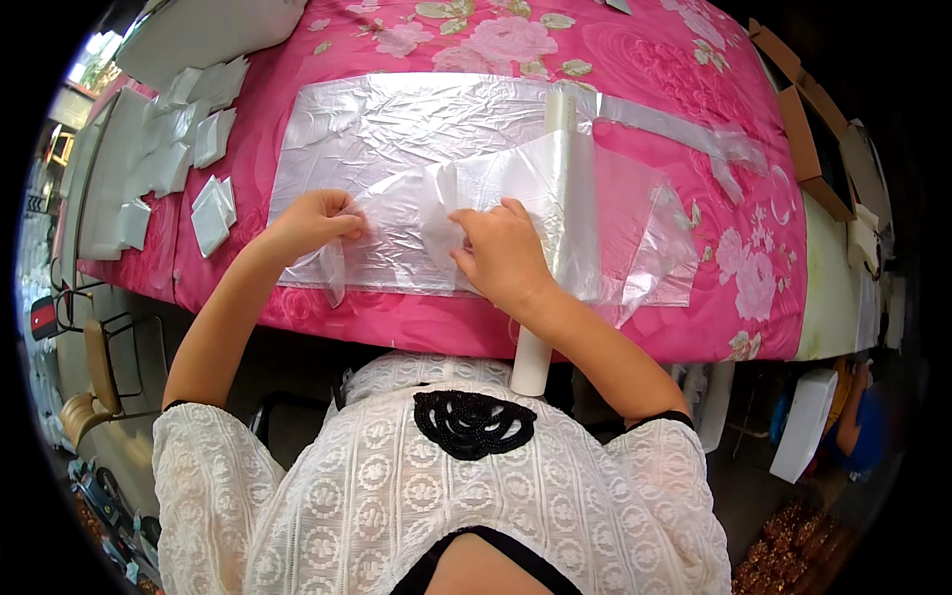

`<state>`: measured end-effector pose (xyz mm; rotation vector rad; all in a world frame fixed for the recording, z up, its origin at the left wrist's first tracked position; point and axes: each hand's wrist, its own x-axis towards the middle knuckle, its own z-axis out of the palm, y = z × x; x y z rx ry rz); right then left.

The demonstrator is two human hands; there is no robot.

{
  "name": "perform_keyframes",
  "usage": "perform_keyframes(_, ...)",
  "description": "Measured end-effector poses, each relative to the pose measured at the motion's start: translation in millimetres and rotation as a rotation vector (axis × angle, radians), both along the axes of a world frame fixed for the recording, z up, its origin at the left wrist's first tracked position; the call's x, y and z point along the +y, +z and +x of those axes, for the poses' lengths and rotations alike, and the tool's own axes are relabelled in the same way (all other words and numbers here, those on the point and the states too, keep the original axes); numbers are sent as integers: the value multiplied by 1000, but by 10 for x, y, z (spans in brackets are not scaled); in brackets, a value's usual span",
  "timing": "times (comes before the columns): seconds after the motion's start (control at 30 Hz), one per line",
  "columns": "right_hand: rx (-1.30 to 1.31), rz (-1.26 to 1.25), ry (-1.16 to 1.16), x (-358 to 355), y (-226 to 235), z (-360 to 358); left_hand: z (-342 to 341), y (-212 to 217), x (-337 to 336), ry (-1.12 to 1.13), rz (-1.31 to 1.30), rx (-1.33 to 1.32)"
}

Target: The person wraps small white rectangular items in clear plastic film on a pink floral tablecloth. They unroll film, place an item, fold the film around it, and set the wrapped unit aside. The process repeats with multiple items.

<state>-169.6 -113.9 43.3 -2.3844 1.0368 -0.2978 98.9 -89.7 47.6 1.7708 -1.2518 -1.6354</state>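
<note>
Left hand (309,224) pinching clear plastic sheet (397,198) at its left edge. Right hand (506,256) curled, pressing folded middle. Sheet's long axis left-right, between both hands.

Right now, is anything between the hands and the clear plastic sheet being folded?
Nothing visible. The left hand and right hand both rest directly on the clear plastic sheet. The white roll lies across the sheet just beyond the right hand.
</note>
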Motion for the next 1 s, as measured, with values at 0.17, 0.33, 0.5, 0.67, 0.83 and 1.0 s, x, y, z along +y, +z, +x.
perform_keyframes(0.17,-424,599,-91,-78,247,-434,111,1,3,-37,22,-18)
perform_keyframes(0.33,-1013,773,-433,-410,236,-1771,166,-6,-18,-23,80,30)
perform_keyframes(0.5,-1218,747,-621,-630,-40,-3599,175,7,-116,-46,159,50)
perform_keyframes(0.67,-860,228,-1231,-563,3,-4633,263,37,-128,4,167,65)
perform_keyframes(0.83,-403,-449,-1197,-245,251,-4051,304,120,-214,29,192,34)
perform_keyframes(1.0,49,292,-553,695,378,-1256,440,118,-158,82,177,-20)
